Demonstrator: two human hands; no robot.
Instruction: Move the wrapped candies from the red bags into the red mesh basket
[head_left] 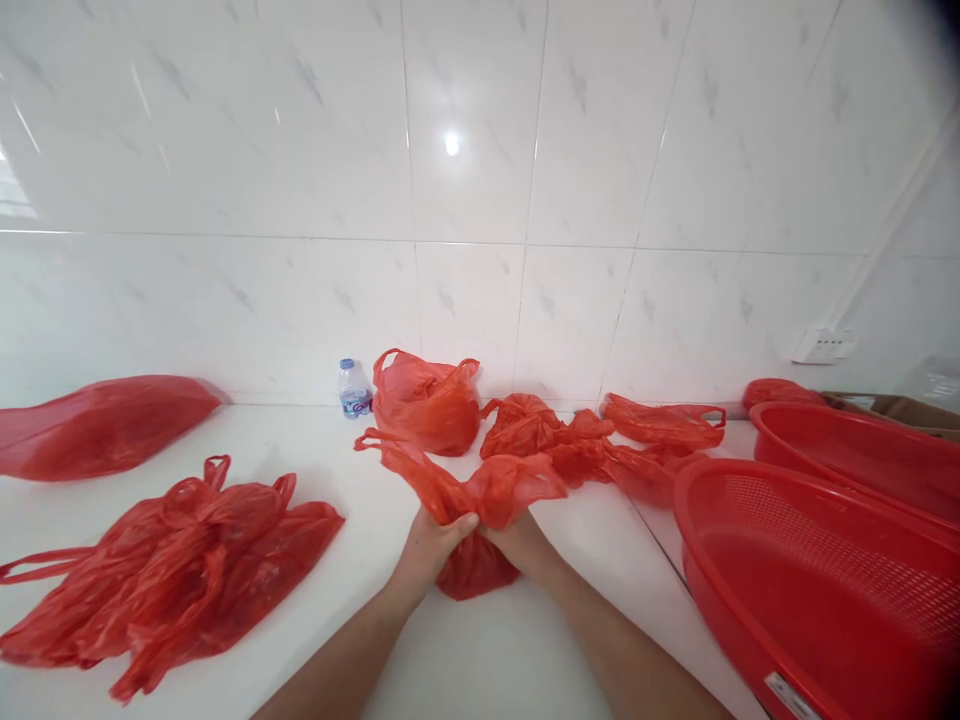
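Note:
Between my two hands a red plastic bag [477, 570] is gathered at its neck, with its filled lower part near the white tabletop. My left hand [433, 545] is closed around the left side of the neck, its thumb across the front. On the other side, my right hand [519, 540] grips the neck too, its fingers partly hidden by the plastic. Above my hands the bag's loose top and handles flare out to both sides. What the bag contains cannot be seen.
Several red bags [202, 550] lie heaped at left, beside a long red bag [112, 425]. Along the wall stand a small water bottle [354, 390], a filled red bag [427, 405] and crumpled red bags [525, 425]. Two red plastic baskets [694, 500] occupy the right, below a wall socket [823, 346].

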